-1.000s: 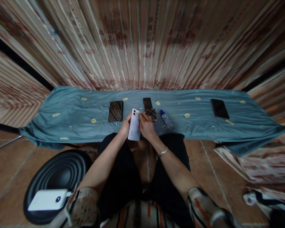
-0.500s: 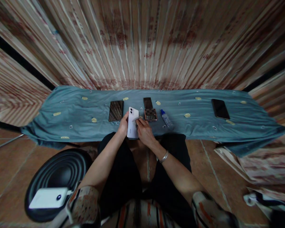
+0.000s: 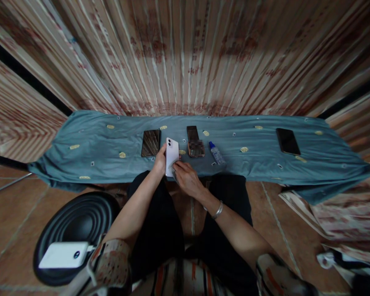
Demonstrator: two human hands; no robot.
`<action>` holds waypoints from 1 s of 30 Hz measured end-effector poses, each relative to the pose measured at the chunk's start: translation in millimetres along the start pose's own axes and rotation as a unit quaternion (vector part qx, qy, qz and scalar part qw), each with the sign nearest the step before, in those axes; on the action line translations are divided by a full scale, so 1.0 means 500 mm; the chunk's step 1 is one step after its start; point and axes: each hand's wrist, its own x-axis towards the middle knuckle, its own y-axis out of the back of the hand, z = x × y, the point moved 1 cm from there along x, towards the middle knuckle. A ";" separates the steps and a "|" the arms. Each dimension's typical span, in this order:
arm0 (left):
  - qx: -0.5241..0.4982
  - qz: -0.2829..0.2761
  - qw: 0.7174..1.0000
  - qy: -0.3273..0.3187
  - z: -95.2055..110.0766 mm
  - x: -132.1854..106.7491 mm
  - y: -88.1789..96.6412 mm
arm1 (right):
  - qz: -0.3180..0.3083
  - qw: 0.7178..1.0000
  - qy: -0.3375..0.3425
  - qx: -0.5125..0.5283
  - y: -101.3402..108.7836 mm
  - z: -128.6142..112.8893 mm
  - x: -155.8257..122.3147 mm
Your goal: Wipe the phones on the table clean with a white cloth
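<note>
A white phone with its camera side up is held by its left edge in my left hand, over the near edge of a teal cloth. My right hand rests on the phone's lower half with fingers curled; a small pale scrap seems pinched under them, too small to name. A dark phone lies just left of the white one. Another phone with a patterned lower part lies to the right, and a small clear bottle with a blue cap lies beside it.
A fourth, black phone lies far right on the cloth. A striped curtain hangs behind. On the tiled floor at the lower left sits a black round ribbed basin with a white box on it. Crumpled fabric lies at the right.
My right hand slid down from the top of the white phone to its lower half. The phone moved slightly left and further over the cloth.
</note>
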 end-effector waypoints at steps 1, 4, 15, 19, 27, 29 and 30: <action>-0.002 0.004 1.000 -0.003 -0.001 0.001 0.000 | -0.002 1.000 0.005 0.006 0.003 -0.003 0.001; -0.015 0.010 1.000 -0.008 -0.004 0.009 0.001 | -0.005 0.999 0.019 0.025 0.010 -0.013 0.005; -0.016 0.035 0.999 0.000 -0.008 0.024 0.009 | 0.020 0.997 0.069 -0.001 0.005 -0.032 0.005; -0.009 0.034 0.999 -0.008 -0.004 0.017 0.003 | 0.030 0.995 0.088 -0.026 -0.001 -0.029 0.001; -0.045 -0.016 0.999 -0.016 0.007 0.005 0.002 | 0.023 0.996 0.076 -0.029 -0.003 -0.019 -0.003; -0.042 -0.015 0.999 -0.019 0.011 0.002 0.002 | 0.018 0.997 0.069 -0.029 0.001 -0.017 -0.003; -0.038 -0.013 0.999 -0.021 0.013 0.000 0.002 | 0.014 0.997 0.065 -0.028 0.002 -0.016 -0.003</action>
